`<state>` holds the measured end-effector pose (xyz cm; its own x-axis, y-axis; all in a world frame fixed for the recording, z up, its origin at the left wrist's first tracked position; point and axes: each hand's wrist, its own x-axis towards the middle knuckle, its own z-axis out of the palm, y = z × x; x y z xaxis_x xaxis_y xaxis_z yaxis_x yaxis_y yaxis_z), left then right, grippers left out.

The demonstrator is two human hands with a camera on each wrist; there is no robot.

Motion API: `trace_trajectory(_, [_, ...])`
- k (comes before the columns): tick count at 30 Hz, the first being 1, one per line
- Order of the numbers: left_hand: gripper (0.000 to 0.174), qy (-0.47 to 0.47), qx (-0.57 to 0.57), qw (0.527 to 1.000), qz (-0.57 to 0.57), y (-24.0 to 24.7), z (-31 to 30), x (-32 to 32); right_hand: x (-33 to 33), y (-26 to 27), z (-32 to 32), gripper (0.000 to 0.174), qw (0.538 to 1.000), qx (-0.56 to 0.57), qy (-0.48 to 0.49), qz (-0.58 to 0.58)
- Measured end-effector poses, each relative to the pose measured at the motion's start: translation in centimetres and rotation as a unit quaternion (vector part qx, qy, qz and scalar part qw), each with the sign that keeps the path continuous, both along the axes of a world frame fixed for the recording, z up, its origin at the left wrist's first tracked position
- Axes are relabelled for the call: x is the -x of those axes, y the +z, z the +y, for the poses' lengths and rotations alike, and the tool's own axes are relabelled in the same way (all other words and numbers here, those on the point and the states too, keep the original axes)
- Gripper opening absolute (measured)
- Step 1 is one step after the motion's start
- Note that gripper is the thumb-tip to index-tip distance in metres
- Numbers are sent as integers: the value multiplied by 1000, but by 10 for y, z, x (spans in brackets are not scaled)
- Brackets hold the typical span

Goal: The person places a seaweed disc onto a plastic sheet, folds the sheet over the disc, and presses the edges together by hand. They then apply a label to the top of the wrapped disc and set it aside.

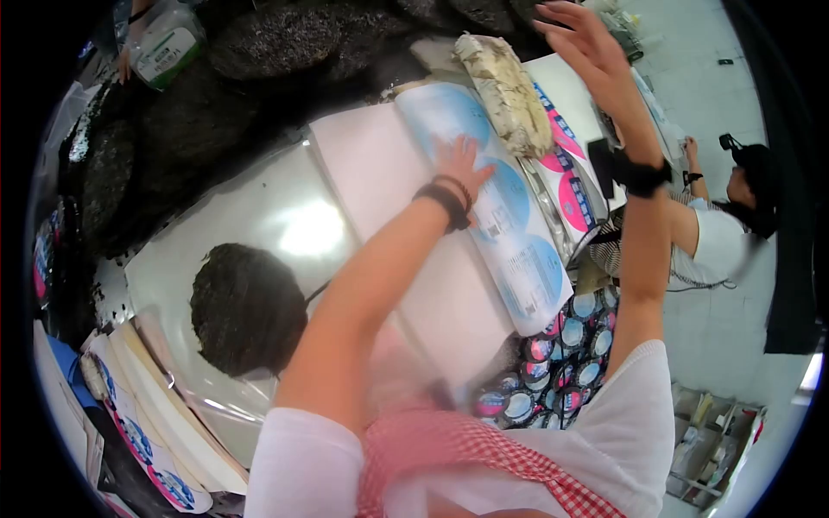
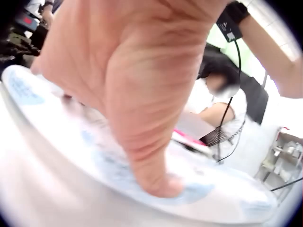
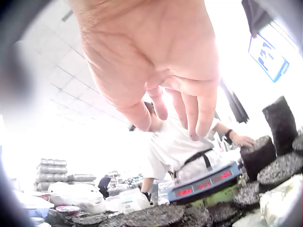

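Note:
My left hand [image 1: 462,168] rests with spread fingers on a white sheet with blue circles [image 1: 518,250], which lies over the edge of plain pale sheets [image 1: 367,164]. In the left wrist view, that hand [image 2: 128,80] is palm-on to the camera, its thumb against the printed sheet [image 2: 109,165]. My right hand [image 1: 591,52] is raised beyond a flaky off-white block [image 1: 509,95], holding nothing. Seen from the right wrist, this hand [image 3: 156,56] hangs in the air with relaxed, slightly bent fingers. A dark round seaweed stack [image 1: 246,311] lies to the left.
Dark round stacks [image 1: 276,43] line the far side. Pink-and-blue labelled packs [image 1: 566,337] sit near my right side. Another person [image 1: 725,224] is at the right. A scale with red digits [image 3: 203,184] stands before someone in white [image 3: 184,146]. Long strips [image 1: 181,423] lie at lower left.

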<state>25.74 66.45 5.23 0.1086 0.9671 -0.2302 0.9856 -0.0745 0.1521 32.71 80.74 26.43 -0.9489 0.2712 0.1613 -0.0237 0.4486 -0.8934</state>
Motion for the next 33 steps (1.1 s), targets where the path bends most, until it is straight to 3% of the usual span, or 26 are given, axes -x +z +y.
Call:
trace_trajectory(1, [116,15,20,999,27,7,-6,-9,-24,16,-22,61,997,-65,-25,25])
trace_trajectory(2, [90,-24,-53,998,36,14,-26,-23,-47,32,-45,46,989,-130,-55,48])
trace_trajectory(3, [72,-58,-40,997,-8,32,-43,-39,-66,40,-60,31,962,-251,-68,80])
trace_trajectory(4, [56,-78,-21,995,-53,56,-67,-54,-88,48,-81,31,955,-264,-93,95])
trace_trajectory(5, [32,-89,-100,986,-99,76,-111,-69,-112,49,-105,32,951,-267,-114,110])
trace_trajectory(6, [24,-116,-174,971,-113,94,-157,-80,-132,44,-131,31,961,-231,-112,102])
trace_trajectory(7, [23,-159,-224,944,-183,107,-203,-84,-153,32,-157,30,967,-226,-92,78])
trace_trajectory(8, [38,-157,-195,930,-269,114,-248,-83,-173,20,-182,30,971,-220,-74,53])
trace_trajectory(10, [52,-135,-88,927,-340,123,-338,-54,-201,4,-227,33,963,-263,-1,-61])
trace_trajectory(11, [52,-65,-63,919,-383,117,-386,-40,-212,2,-246,34,951,-276,37,-137])
trace_trajectory(12, [48,70,48,929,-361,137,-432,-26,-236,-6,-244,32,936,-292,0,-197])
trace_trajectory(13, [44,145,16,921,-362,141,-480,-17,-271,-17,-231,30,913,-310,-51,-262])
trace_trajectory(15, [45,319,28,896,-307,156,-566,-18,-360,-27,-172,26,891,-242,-263,-280])
trace_trajectory(16, [48,369,61,879,-295,154,-604,-20,-439,-32,-117,22,896,-183,-322,-244])
trace_trajectory(17, [47,393,75,866,-300,157,-622,-22,-514,-20,-76,27,858,-179,-393,-277])
trace_trajectory(19, [43,448,-12,830,-332,144,-630,-35,-621,-15,-88,32,791,12,-610,-35])
trace_trajectory(21, [44,459,-78,812,-351,123,-619,-47,-663,-7,-124,35,705,-85,-686,-158])
trace_trajectory(22, [48,423,-31,838,-344,124,-606,-50,-655,-3,-132,36,663,-129,-708,-209])
trace_trajectory(23, [51,365,5,867,-339,120,-605,-53,-641,-8,-140,35,722,-171,-645,-183])
trace_trajectory(24, [53,310,54,873,-372,120,-601,-51,-587,-15,-155,33,780,-289,-519,-198])
trace_trajectory(27, [56,234,148,869,-410,119,-607,-47,-352,-60,-287,35,916,-237,-301,-120])
trace_trajectory(28, [51,236,153,876,-392,120,-601,-45,-291,-79,-321,41,930,-242,-242,-135])
trace_trajectory(29, [47,236,104,895,-364,113,-595,-40,-238,-101,-344,46,927,-337,-125,-108])
trace_trajectory(31, [43,299,-47,906,-295,75,-572,-24,-133,-145,-375,48,943,-333,9,10])
trace_trajectory(32, [44,348,-119,904,-219,41,-560,-14,-83,-157,-391,48,926,-373,46,39])
trace_trajectory(33, [45,329,-104,935,-80,21,-550,-8,-43,-166,-401,48,904,-414,78,69])
